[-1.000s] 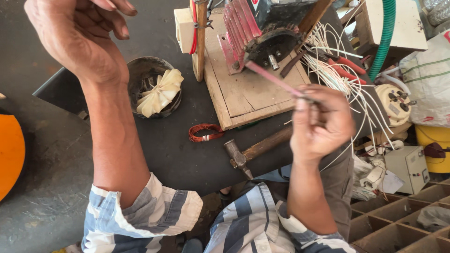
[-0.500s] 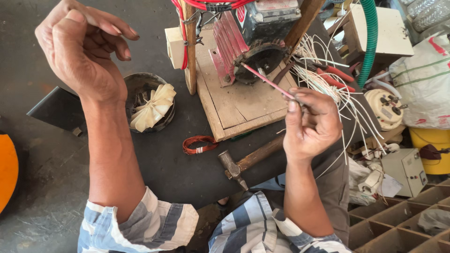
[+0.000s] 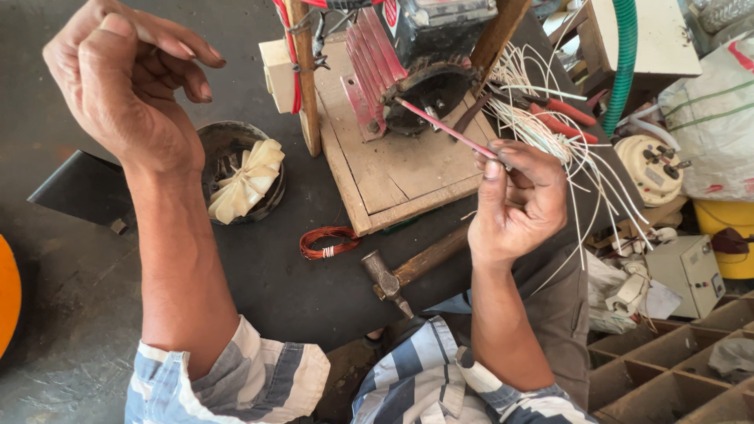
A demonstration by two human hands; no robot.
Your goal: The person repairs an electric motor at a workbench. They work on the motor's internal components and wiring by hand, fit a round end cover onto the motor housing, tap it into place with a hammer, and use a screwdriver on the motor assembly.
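The motor (image 3: 428, 47) runs off the top edge, so its upper housing is out of sight, and the wooden upright (image 3: 302, 74) beside it is cut there too. The right hand (image 3: 518, 200) covers the near end of the thin pink strip (image 3: 444, 126), whose far tip vanishes into the dark stator opening. The hammer (image 3: 408, 271) handle slips under that wrist. At the left edge only a sliver of an orange disc (image 3: 8, 294) shows. The fan (image 3: 243, 180) hides the inside of its round housing. The labels on the small grey box (image 3: 691, 271) are too small to read.
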